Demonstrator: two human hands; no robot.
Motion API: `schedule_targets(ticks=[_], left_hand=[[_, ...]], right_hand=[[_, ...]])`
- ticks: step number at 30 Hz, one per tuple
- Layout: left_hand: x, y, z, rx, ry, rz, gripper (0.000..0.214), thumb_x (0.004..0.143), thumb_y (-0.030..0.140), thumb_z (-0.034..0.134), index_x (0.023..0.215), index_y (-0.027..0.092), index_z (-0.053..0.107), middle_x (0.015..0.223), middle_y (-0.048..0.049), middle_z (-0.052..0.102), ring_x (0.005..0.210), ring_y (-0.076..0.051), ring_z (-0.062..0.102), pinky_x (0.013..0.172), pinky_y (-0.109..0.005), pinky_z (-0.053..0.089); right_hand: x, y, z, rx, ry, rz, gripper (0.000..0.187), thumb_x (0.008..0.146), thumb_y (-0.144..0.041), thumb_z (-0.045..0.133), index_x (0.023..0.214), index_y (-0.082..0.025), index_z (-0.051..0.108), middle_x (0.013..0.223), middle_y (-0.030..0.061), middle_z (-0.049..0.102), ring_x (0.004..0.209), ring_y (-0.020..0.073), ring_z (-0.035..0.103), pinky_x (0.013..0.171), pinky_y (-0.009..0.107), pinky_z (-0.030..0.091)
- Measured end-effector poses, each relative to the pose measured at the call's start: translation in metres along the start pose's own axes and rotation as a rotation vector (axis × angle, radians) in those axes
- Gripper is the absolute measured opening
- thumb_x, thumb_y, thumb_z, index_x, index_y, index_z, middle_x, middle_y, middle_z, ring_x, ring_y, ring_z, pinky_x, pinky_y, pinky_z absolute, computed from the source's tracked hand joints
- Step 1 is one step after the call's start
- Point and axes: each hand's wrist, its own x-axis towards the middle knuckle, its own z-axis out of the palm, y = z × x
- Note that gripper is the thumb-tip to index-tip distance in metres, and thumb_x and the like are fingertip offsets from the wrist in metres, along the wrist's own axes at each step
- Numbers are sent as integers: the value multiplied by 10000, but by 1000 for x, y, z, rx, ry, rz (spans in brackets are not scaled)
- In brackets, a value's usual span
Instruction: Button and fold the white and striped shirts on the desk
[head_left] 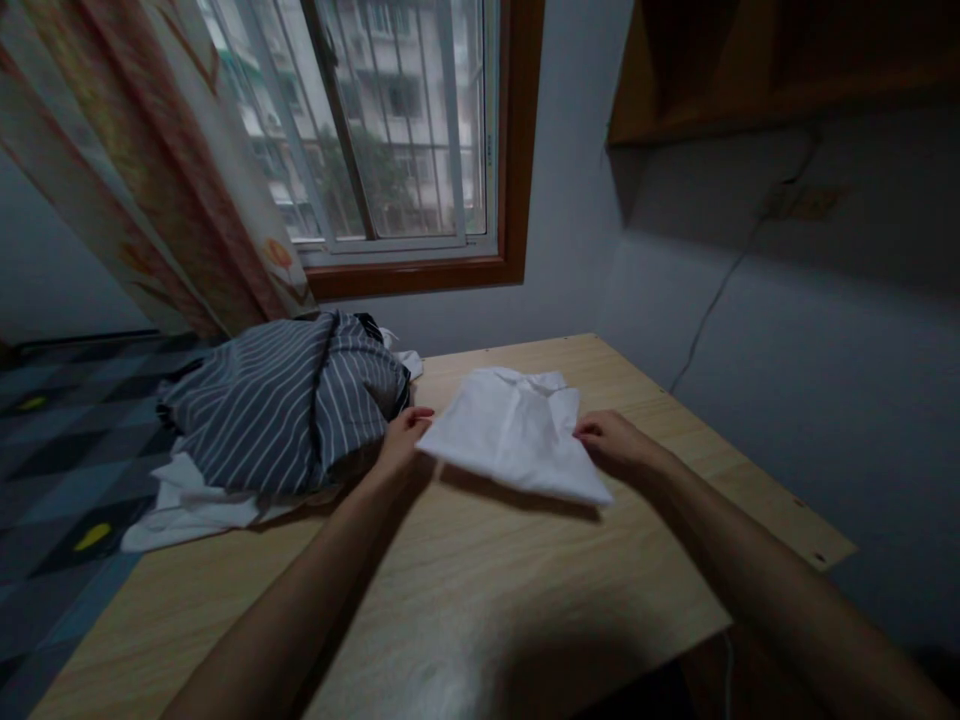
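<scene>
A folded white shirt (514, 430) with its collar at the far end is lifted slightly above the wooden table (480, 600). My left hand (401, 440) grips its left edge, fingers closed on the cloth. My right hand (611, 440) pinches its right edge. The near edge of the shirt hangs free and casts a shadow on the table.
A heap of clothes, topped by a grey striped garment (289, 400) over white cloth (195, 505), lies on the table's left side. A window (390, 120) with a patterned curtain (150, 170) is behind. A grey wall with a cable (720, 290) runs along the right.
</scene>
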Motion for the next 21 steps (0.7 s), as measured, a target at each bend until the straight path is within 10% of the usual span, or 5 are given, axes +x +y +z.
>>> schedule_targets(ticks=[4,8,14,21], left_hand=[[-15,13,-3,45,-9,28,506,771,597,445,901,146,633,903,-101,670,724,-181,616,599,-272,467],[-41,11,-5,655,-156,37,617,613,619,682,1006,146,636,869,-120,687,742,-250,636,629,-315,455],[-62,-2,-15,1024,-421,199,246,812,435,572,745,206,629,770,-75,676,719,-230,628,628,-291,403],[-68,48,-7,735,25,673,288,921,362,418,721,194,540,705,-11,554,642,-151,518,612,-260,372]], right_hand=[[-11,-1,7,84,72,109,386,853,-438,468,720,-146,681,715,51,667,686,182,589,630,267,424],[-32,-11,35,-3,150,159,489,750,-480,649,1114,-154,657,1105,130,670,964,263,619,819,359,464],[-49,-22,61,-131,263,133,338,799,-213,563,1120,-190,666,1107,101,686,1028,251,604,921,391,432],[-36,-72,11,-113,764,-179,221,870,-217,492,926,-226,706,874,63,654,879,222,578,826,372,459]])
